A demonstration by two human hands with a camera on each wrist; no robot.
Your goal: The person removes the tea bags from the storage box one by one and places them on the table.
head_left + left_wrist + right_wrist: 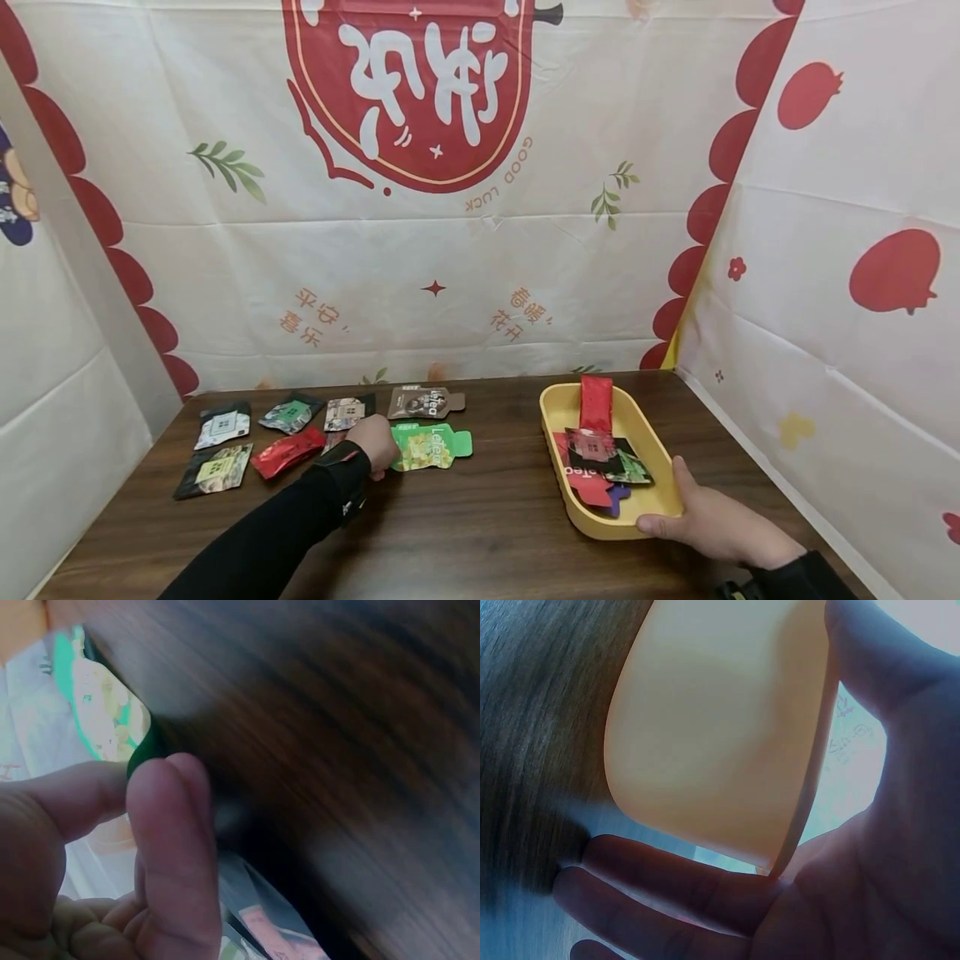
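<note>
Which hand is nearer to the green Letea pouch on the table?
Left. The left hand pinches the green pouch at its edge; the right hand is far off, holding the yellow tray.

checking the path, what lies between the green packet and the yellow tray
Head view: only bare wooden table lies between the green packet and the yellow tray.

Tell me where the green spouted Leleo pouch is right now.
In the head view the green spouted Leleo pouch lies flat on the wooden table, left of centre, pinched by the left hand, just below the brown spouted pouch.
</note>
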